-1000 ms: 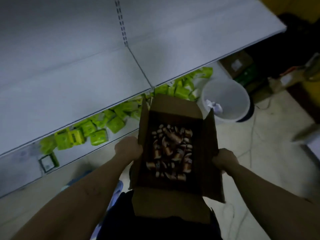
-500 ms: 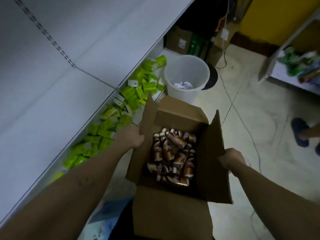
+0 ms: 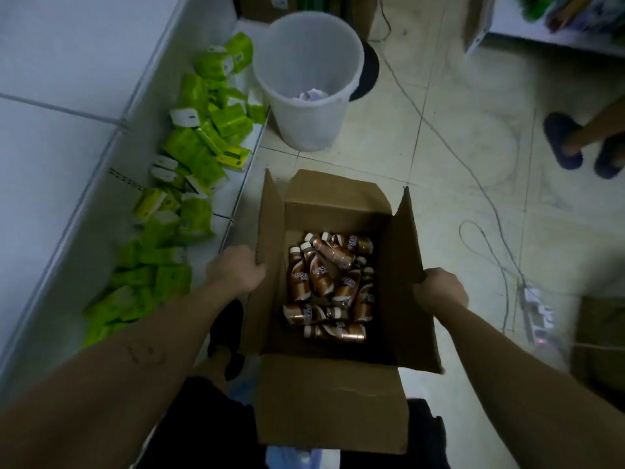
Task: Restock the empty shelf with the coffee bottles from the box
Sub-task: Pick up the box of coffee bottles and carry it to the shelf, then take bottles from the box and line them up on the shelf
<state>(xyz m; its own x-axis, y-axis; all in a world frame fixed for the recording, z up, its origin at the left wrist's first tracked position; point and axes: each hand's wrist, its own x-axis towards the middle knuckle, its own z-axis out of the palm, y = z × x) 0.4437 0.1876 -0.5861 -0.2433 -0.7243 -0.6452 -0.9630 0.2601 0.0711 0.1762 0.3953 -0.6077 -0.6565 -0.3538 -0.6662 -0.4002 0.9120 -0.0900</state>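
Note:
An open cardboard box (image 3: 333, 404) is held in front of me above the tiled floor, its four flaps spread out. Several brown coffee bottles (image 3: 329, 284) with white caps lie jumbled on its bottom. My left hand (image 3: 236, 272) grips the left flap and wall of the box. My right hand (image 3: 439, 291) grips the right flap. The white empty shelf (image 3: 50, 137) runs along the left side of the view, above a lower shelf.
Green packets (image 3: 189, 170) litter the lower shelf on the left. A white bin (image 3: 307, 79) stands on the floor beyond the box. Cables and a power strip (image 3: 537, 314) lie at right. Another person's feet in dark slippers (image 3: 581, 143) stand at far right.
The view has swung down and to the right, away from the shelves toward the floor. The box is lower, and both hands still grip its sides.

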